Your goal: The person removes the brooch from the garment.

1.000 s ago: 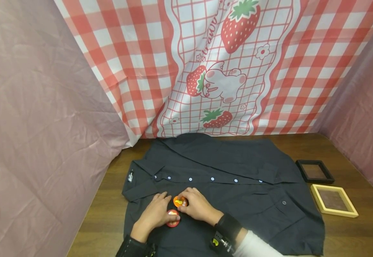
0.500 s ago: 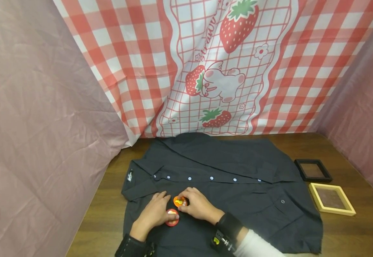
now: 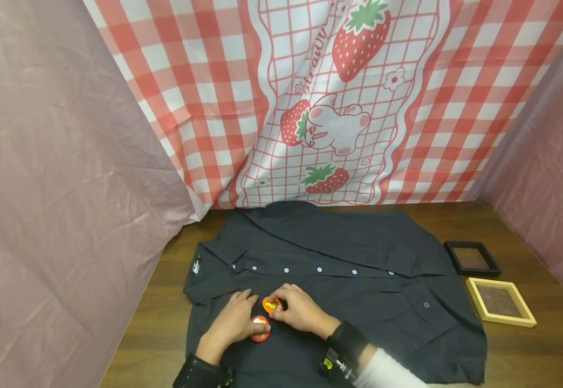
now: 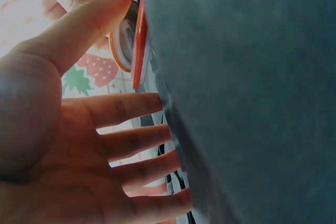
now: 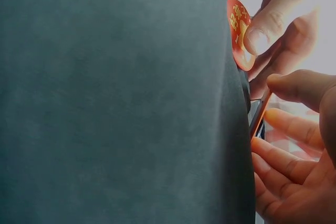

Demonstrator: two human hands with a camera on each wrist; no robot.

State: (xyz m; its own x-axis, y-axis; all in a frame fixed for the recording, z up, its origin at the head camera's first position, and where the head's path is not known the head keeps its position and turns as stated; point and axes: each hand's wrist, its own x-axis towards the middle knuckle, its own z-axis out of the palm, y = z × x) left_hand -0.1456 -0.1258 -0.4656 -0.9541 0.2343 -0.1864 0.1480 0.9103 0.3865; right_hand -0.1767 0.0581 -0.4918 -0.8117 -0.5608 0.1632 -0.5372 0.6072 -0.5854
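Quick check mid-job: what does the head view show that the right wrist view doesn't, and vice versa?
Head view only: the black frame, the yellow frame, the row of buttons and the printed face of the orange badge.

Right wrist view only: the orange badge edge-on, and clear gold characters on the red badge, too small to read from the head.

Both: the dark shirt, the left hand with its thumb on the red badge, and the right hand pinching the orange badge.
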